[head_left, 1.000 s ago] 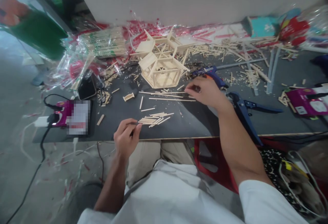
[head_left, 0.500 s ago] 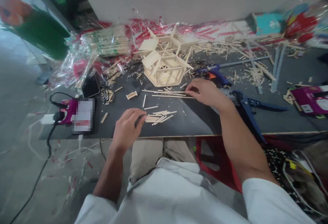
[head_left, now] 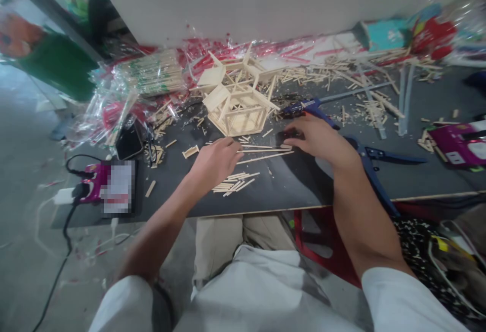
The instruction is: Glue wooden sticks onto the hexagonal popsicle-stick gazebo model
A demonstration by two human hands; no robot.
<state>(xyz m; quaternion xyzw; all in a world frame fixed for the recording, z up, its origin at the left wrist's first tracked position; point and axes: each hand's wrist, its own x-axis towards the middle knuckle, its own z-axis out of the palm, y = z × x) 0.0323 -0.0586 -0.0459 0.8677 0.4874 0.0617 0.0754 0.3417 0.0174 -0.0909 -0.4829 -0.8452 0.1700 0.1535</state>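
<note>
My left hand (head_left: 222, 157) is over the left ends of several long thin wooden sticks (head_left: 266, 156), its fingers curled together around them; the fingertips are partly hidden. At the sticks' right ends, my right hand (head_left: 319, 137) hovers with thumb and fingers apart, holding nothing I can see. Just below my left hand lies a loose pile of short wooden sticks (head_left: 237, 182). Behind the long sticks stands a six-sided wooden stick model (head_left: 243, 114) with flaps sticking out around it. A small wooden piece (head_left: 190, 152) sits left of my left hand.
A blue glue gun (head_left: 309, 108) and blue-handled cutters (head_left: 370, 165) lie by my right arm. At left are a phone (head_left: 117, 188), a purple power strip (head_left: 94, 182) and glasses (head_left: 153, 152). Bagged sticks (head_left: 152, 76) and scraps line the back. The table edge (head_left: 273, 211) is close to me.
My left hand has moved from the short-stick pile up and right to the long sticks. My right hand has opened and come off their right ends. The long sticks have shifted and fanned slightly.
</note>
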